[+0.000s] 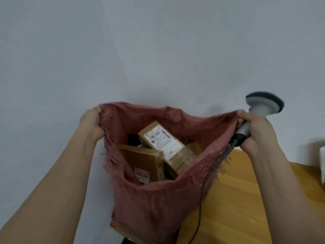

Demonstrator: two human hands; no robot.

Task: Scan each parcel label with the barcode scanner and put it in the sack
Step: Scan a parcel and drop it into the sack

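Nearest the camera, the lower body of a reddish woven sack (154, 199) hangs down, with the corner of a cardboard box (119, 228) bearing a red mark showing at its bottom edge. A dark cable (200, 208) runs down the sack's right side over a wooden table (242, 199). Farther up, the sack's mouth is held wide open, and inside lie two brown cardboard parcels: a flatter one (142, 162) on the left with a small label, and a longer one (167, 145) leaning on it, white label facing up. The left hand (92, 124) grips the sack's left rim, fingers curled around bunched fabric. The right hand (255, 131) pinches the right rim while its fingers also wrap the handle of a grey barcode scanner (260, 110), whose head points up and away. A white object (322, 166) sits at the table's right edge, too cropped to identify. Beyond everything is a plain pale wall (158, 50).
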